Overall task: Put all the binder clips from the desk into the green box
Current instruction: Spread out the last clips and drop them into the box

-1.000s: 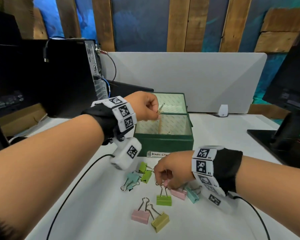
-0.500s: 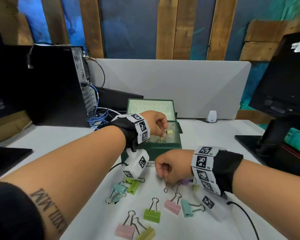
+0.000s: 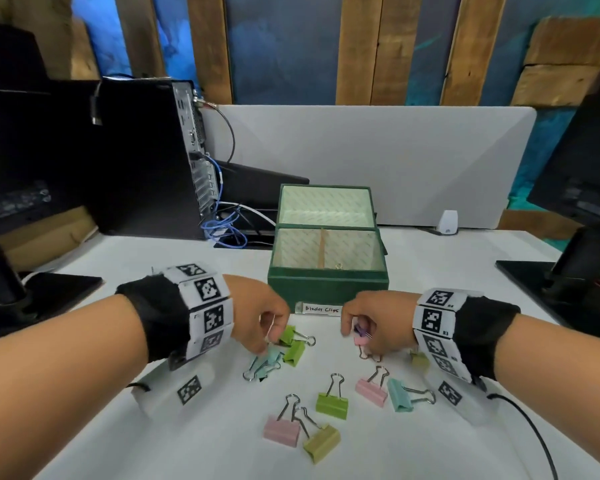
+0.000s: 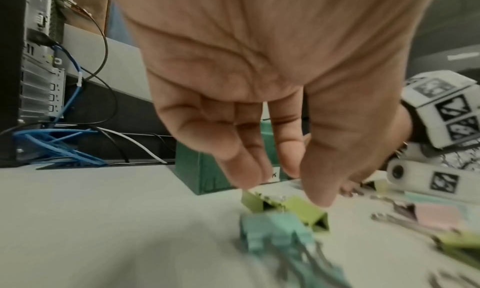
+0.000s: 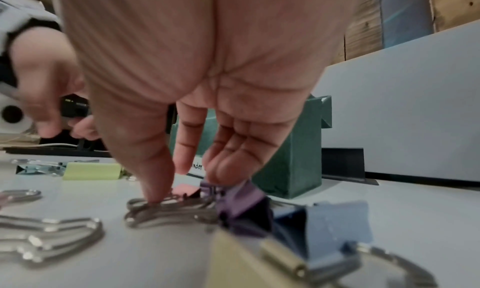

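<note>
My left hand [image 3: 257, 315] is down over the green clips [image 3: 293, 348] and teal clips [image 3: 267, 362] just under its fingertips; it seems to have a wire handle pinched between thumb and finger, though the wrist view is too blurred to be sure of the grip. My right hand [image 3: 371, 323] has its fingers curled onto a purple clip [image 5: 239, 198] and a pink one beside it, thumb pressing on the wire loops. Between and just beyond both hands stands the green box [image 3: 328, 282], lid open — the goal for every clip.

To do this step well, I'd take each clip by its wire handles, not the slick body, lift clear of its neighbours so nothing tangles, and drop it over the box's near wall.

Nearer me than both hands, more clips lie loose on the white surface [image 3: 187, 445] — pink, green, teal, olive. Far left sits a black computer tower [image 3: 142, 157] with blue cables; behind the box a grey partition; far right a monitor stand.
</note>
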The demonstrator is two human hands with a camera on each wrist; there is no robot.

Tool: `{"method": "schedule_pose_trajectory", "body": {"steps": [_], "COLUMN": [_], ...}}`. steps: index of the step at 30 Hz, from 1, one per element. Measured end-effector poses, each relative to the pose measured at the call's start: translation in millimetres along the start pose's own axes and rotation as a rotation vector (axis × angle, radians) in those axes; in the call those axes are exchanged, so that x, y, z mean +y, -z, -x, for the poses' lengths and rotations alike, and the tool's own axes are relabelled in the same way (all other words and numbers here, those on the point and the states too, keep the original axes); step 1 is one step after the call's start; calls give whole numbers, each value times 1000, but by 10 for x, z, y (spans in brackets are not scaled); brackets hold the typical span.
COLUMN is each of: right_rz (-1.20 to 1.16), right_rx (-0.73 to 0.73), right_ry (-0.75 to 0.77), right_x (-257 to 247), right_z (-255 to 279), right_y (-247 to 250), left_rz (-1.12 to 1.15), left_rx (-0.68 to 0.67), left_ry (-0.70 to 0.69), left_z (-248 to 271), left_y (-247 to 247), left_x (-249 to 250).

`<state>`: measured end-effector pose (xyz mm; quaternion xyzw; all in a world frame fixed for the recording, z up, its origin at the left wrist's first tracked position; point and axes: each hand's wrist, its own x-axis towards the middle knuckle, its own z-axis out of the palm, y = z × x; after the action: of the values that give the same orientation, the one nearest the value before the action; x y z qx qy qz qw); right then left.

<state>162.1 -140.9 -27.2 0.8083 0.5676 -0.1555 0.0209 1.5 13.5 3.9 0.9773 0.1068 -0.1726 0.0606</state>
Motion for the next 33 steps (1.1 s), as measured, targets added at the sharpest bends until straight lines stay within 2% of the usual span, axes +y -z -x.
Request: {"method": "schedule_pose_trajectory", "body": {"steps": [6, 10, 14, 17, 20, 23, 26, 31, 33], "right_rz": [99, 118, 156, 116, -19, -116, -284, -347, -352], "right_rx": [-37, -34, -42, -65, -50, 20, 123, 512, 613], "right_ry": [7, -30, -4, -6, -25, 2, 17, -35, -54], "right_x": [-10, -42, -73, -41, 0, -6, -4, 105, 138], "right_z": [-28, -40, -43, -36, 0, 47, 91, 55, 7], "right_y": [14, 9, -29, -18, 27, 170, 398, 762, 857], "left_rz": [-48, 11, 60, 122, 248, 265, 198, 29, -18], "left_rx": [-32, 46, 97, 112, 176, 266, 246, 196, 153], "left_ry": [34, 71, 77, 63, 61, 42, 51, 7, 31], "left_z": [144, 57, -45, -79, -64, -32, -25, 28, 50], "left_y": [-246, -359, -388, -369, -305, -214, -213, -235, -226], "left_x": [-27, -29, -25, -27, -65, -139, -181, -96, -23]}}
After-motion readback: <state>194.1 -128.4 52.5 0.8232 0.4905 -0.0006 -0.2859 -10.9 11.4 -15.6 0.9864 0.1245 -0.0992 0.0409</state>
